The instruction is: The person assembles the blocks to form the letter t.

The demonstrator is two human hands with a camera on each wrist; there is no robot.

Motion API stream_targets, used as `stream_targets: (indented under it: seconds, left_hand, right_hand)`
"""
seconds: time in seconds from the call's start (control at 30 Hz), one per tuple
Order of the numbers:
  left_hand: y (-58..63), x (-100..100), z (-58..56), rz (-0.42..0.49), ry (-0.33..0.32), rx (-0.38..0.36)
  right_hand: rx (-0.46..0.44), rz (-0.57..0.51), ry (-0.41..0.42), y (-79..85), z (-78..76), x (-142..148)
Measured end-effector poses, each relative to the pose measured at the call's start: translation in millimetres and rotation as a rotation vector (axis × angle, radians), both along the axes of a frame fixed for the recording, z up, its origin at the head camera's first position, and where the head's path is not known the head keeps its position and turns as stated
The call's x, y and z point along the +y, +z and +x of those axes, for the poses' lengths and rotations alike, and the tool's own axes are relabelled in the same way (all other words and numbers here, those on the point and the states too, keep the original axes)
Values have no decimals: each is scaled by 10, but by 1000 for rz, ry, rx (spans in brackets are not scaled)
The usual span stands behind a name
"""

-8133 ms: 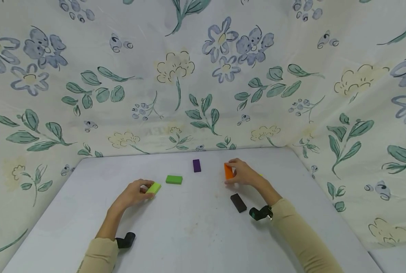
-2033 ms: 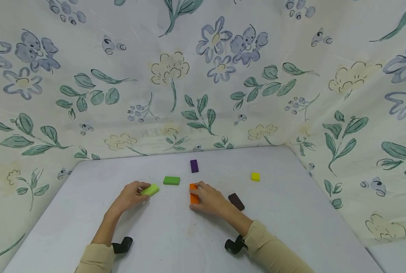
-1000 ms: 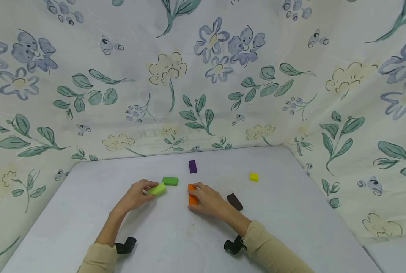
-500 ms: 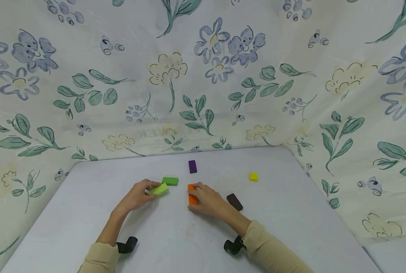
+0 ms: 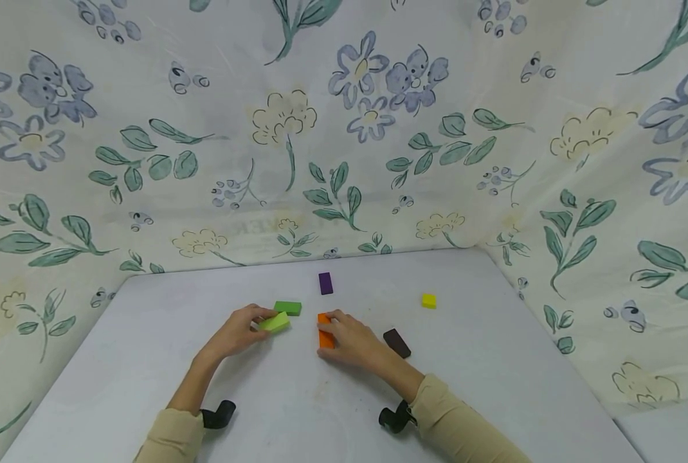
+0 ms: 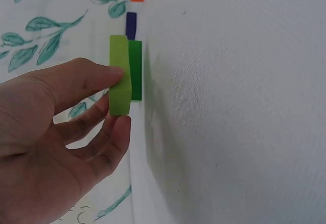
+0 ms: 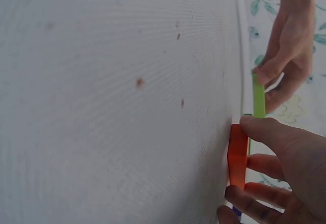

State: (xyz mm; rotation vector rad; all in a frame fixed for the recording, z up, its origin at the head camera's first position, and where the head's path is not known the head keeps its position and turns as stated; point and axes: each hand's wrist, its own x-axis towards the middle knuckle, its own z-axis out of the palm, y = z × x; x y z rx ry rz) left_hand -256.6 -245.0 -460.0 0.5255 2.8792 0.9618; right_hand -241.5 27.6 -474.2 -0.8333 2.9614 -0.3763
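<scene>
**Lime-green rectangular block (image 5: pixel 276 322) raised in the left hand (image 5: pixel 241 331), orange rectangular block (image 5: pixel 325 334) steadied by the right hand (image 5: pixel 350 339)**

From my remote station I see the lime block between the two hands, nearer the left one. The left-wrist view shows it clear of the surface, pinched narrowly between thumb and fingers at its outer end; the end facing the right hand is free. The right hand grips the orange block lengthwise, thumb at the near end and fingers toward the far one, and that block appears to rest on the table.

As I judge it, the step in hand is guiding a raised block while the other is kept still. I would hold the lime block level and move it slowly — its free end is the part to watch. I would let the right hand press only lightly, since smooth blocks like these, perhaps wooden, could skid or twist.

Just beyond the left fingertips lies a mid-green rectangular block (image 5: pixel 289 307), partly hidden by the lime one; a low pass could nudge it. A dark purple rectangular block (image 5: pixel 325 283) lies farther out, beyond the right fingertips. A blackish-brown rectangular block (image 5: pixel 397 343) sits just outside the right wrist, and a small yellow block (image 5: pixel 429 301) well beyond that. All share the white table (image 5: pixel 298 399) — a floral-printed cloth (image 5: pixel 344 145) hangs past both hands.
</scene>
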Motion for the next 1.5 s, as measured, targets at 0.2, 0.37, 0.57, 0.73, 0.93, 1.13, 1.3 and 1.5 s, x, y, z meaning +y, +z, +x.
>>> stream_targets:
  seconds: [0.2,0.37,0.57,0.73,0.93,1.13,1.3,1.5]
  left_hand:
    - [44,73,-23,-7,-15,-10]
    - [44,136,-61,-11,-40,-12]
    - [20,198,-98,-15,-89,2]
    - [9,268,-129,-10,-99,-29]
    - [-26,339,-173,-22,-130,-22]
    - [-41,377,-213,-46,-123,-19]
    - [-42,407,-243,-69,-107,-21]
    - [-32,425,-275,-81,-93,-32]
  right_hand:
    - [11,-2,3,8,-10,0]
    - [4,-3,3,30,-9,-1]
    - [-6,-6,1,33,-12,7]
    - [-8,-12,3,25,-11,14]
    - [-18,-9,3,12,-20,10]
    - [-12,-10,10,15,-14,15]
    - [-11,-15,11,20,-3,19]
    - [-10,-18,13,34,8,18]
